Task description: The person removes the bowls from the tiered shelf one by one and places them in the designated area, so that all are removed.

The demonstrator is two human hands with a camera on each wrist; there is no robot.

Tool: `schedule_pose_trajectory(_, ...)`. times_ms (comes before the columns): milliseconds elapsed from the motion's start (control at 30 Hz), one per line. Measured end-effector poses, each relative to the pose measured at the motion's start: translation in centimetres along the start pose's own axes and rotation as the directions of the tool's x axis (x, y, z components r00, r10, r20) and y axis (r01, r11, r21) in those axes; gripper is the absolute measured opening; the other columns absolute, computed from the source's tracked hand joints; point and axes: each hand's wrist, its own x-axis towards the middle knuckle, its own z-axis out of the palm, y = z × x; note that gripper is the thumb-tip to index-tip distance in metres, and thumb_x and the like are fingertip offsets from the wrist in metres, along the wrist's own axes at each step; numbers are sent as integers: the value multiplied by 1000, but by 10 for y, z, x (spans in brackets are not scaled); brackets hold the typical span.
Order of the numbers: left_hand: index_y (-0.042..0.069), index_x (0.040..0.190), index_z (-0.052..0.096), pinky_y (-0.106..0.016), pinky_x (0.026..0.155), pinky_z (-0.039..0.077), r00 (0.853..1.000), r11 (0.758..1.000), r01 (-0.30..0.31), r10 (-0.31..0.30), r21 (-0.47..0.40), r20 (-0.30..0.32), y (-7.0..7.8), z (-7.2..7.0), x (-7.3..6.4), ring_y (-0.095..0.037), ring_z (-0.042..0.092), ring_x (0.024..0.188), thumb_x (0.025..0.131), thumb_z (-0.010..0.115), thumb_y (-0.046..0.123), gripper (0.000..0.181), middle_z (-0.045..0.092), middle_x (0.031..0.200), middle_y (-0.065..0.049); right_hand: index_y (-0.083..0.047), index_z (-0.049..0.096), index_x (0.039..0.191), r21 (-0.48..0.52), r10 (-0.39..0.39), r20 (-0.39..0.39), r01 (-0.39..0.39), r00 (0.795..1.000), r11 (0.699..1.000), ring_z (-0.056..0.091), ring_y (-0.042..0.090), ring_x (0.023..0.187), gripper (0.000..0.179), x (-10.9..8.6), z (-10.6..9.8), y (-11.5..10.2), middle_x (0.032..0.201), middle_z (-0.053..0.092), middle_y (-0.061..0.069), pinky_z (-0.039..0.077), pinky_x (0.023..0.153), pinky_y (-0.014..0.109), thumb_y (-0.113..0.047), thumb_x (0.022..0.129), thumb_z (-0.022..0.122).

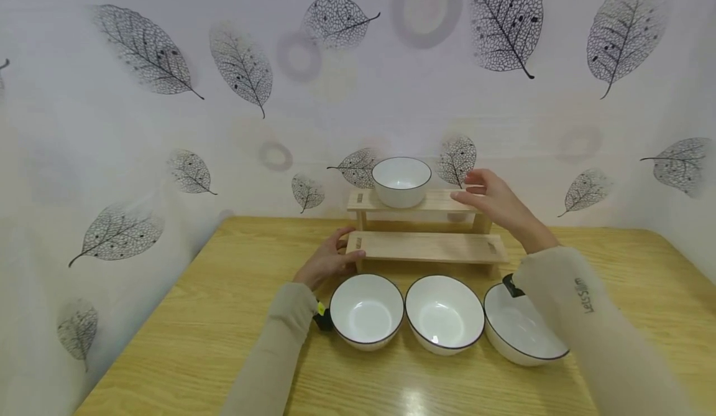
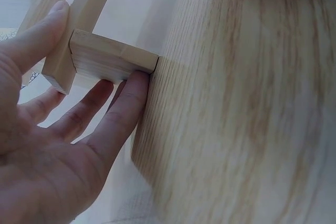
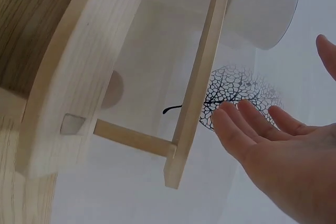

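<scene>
A two-tier wooden shelf point(image 1: 431, 246) stands on the table. My left hand point(image 1: 327, 260) grips the left end of its lower tier; in the left wrist view the thumb lies against the board and fingers touch the wooden end piece point(image 2: 105, 56). On the upper tier, left of its middle, rests a white bowl point(image 1: 401, 192) with a dark rim. My right hand point(image 1: 500, 204) hovers by the right end of that tier, fingers loosely extended and holding nothing. In the right wrist view, a gap separates it from the bowl point(image 3: 262, 9).
In front of the shelf, three more white dark-rimmed bowls stand in a row: a left bowl point(image 1: 366, 310), a middle bowl point(image 1: 444, 313) and a right bowl point(image 1: 523, 326), partly covered by my right sleeve. Behind the wooden table point(image 1: 224, 316) hangs a leaf-patterned cloth point(image 1: 347, 105).
</scene>
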Motion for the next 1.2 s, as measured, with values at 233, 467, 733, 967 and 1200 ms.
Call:
schedule_pose_trajectory(233,12,157,34,-39,86,58,1000,1000,4,-4,-14,10,1,0,0,-33,61,113,98,68,5,69,49,143,-28,8,14,157,101,39,-64,-32,997,994,32,46,143,83,10,12,-10,157,28,31,35,114,54,-24,100,66)
schedule_pose_trajectory(467,9,157,34,-25,68,52,1000,1000,-22,22,2,11,1,-3,-1,-27,61,102,98,68,7,68,51,137,-28,5,11,159,185,55,-74,-41,996,982,29,42,146,87,24,25,-17,160,27,27,30,117,51,-22,99,68)
schedule_pose_trajectory(733,10,157,34,-40,87,57,1000,1000,-2,2,-26,2,-3,0,2,-36,60,116,97,68,3,68,48,143,-29,7,9,158,254,46,-53,-31,998,967,27,44,146,91,35,41,-15,160,24,30,29,118,51,-17,94,70)
schedule_pose_trajectory(967,9,156,34,-47,93,56,1000,999,-6,6,-33,3,-4,1,3,-42,57,121,98,67,2,67,46,144,-31,8,8,157,284,39,-38,-26,999,959,27,45,146,91,41,51,-16,159,22,31,29,118,50,-13,94,70)
schedule_pose_trajectory(1200,10,156,35,-43,90,57,1000,1000,-5,5,-12,-6,-4,0,3,-39,59,117,97,69,4,68,49,141,-29,6,7,158,333,5,-19,2,1000,943,26,43,147,94,45,60,-18,160,21,30,29,119,48,-10,92,72)
